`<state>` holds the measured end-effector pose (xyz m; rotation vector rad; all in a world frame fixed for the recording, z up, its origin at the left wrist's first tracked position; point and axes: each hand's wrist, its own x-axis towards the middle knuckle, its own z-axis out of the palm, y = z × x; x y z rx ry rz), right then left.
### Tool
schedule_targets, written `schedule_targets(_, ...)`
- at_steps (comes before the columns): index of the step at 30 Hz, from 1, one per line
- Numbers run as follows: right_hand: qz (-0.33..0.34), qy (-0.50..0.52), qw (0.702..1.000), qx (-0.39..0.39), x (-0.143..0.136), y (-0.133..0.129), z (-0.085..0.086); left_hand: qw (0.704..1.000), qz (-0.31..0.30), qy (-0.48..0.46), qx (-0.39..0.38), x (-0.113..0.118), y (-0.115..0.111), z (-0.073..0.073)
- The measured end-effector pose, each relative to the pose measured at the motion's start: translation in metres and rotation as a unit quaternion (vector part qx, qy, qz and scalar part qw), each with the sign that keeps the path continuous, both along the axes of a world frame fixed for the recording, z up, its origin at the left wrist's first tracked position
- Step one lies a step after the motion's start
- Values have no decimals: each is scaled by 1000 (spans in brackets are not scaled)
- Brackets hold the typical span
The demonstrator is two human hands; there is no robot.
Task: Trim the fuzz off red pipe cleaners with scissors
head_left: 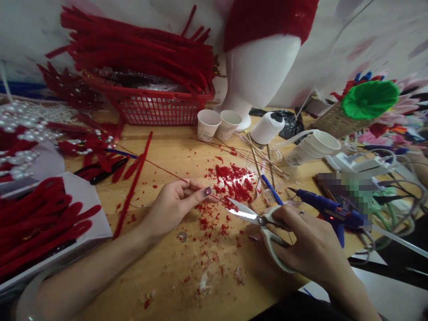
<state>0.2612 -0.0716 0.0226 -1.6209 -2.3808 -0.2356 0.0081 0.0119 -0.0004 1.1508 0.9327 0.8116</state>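
Between its thumb and fingers, my left hand (177, 203) pinches a thin dark red stem (160, 167), which runs up to the left and out past the fingertips on the right. My right hand (304, 240) is wrapped round the pale handles of a pair of scissors (245, 214). The blades are parted and point left, close to the stem's right end; whether they touch it I cannot tell. Red fluff trimmings (234, 183) lie on the wooden table behind and below the blades. A long fuzzy red strip (133, 187) lies left of my left hand.
A red basket (160, 109) of fuzzy red strips stands at the back, beside a white mannequin head (261, 71). Paper cups (209, 125) and a thread spool (267, 128) sit nearby. On the right lies a blue glue gun (329, 209); on the left, a white box (90, 209) holds red loops.
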Motion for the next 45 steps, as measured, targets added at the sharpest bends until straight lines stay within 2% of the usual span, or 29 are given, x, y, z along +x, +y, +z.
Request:
schedule_targets(12, 9, -18, 1000, 3, -3, 2, -4, 1000, -13, -5, -1, 2, -1, 2)
schedule_targets(28, 1, 4, 998, -64, -8, 3, -2, 1000, -7, 10, -1, 3, -2, 3)
schedule_targets(45, 13, -14, 999, -30, -8, 4, -6, 1000, -7, 14, -6, 3, -2, 2)
